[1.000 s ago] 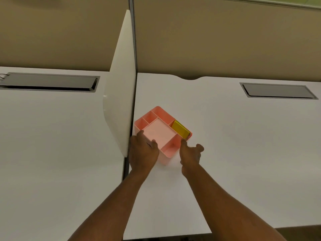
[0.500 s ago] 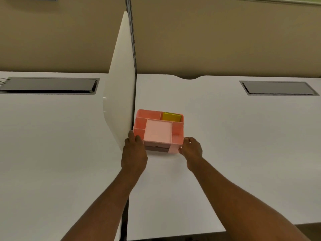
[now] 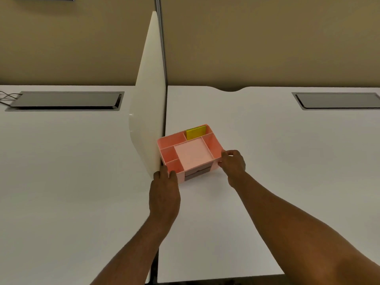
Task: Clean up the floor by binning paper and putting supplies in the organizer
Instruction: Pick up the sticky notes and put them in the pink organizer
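A pink organizer (image 3: 214,144) with several compartments and a dark drawer front sits on the white desk (image 3: 267,161), its left side against the divider panel. A yellow pad (image 3: 195,133) stands upright in its back compartment; the other compartments look bare. My left hand (image 3: 164,188) holds the organizer's near left corner. My right hand (image 3: 232,163) grips its near right corner, fingers curled over the rim.
A white divider panel (image 3: 148,112) stands between this desk and the left desk (image 3: 61,171). Each desk has a grey cable hatch, one at the left (image 3: 65,100) and one at the right (image 3: 337,100). A tan wall runs behind. The desk's front edge lies near the bottom.
The organizer has been turned from a diagonal pose to nearly square with the desk, and slid against the divider. Both hands moved with it to its near corners.
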`<state>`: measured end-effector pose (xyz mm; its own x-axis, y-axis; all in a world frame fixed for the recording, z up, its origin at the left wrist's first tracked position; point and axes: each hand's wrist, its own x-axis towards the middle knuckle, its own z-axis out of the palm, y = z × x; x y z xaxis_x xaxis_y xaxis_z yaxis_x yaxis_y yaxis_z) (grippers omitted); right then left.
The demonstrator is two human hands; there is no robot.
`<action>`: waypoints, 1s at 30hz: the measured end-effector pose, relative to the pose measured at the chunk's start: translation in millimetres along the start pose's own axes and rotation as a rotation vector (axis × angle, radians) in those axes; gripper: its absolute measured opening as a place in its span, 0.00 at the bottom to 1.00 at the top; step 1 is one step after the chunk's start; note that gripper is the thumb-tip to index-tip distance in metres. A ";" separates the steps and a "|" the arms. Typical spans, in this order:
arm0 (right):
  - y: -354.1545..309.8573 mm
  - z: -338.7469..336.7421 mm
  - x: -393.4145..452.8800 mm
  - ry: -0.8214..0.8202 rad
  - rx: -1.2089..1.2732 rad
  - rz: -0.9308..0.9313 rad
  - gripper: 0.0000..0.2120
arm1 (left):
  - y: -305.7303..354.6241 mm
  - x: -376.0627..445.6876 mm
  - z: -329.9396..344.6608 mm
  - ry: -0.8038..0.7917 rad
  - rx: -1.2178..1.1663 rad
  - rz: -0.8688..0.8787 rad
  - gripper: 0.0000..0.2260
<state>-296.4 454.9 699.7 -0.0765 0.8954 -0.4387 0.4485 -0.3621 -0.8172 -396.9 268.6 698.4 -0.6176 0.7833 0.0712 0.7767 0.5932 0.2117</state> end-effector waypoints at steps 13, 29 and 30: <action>-8.5 18.5 -13.4 -0.359 -0.226 -0.176 0.19 | 39.3 -6.4 33.6 0.166 -0.133 0.444 0.17; -9.1 19.4 -13.6 -0.386 -0.318 -0.246 0.22 | 23.4 54.0 34.1 0.122 -0.137 0.559 0.16; -10.4 16.5 -12.1 -0.407 -0.344 -0.250 0.22 | 21.5 56.8 34.1 0.110 -0.121 0.565 0.16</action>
<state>-314.8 443.6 707.3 -0.5225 0.7464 -0.4122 0.6310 0.0133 -0.7757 -411.0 332.2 673.8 -0.1266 0.9441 0.3043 0.9735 0.0594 0.2206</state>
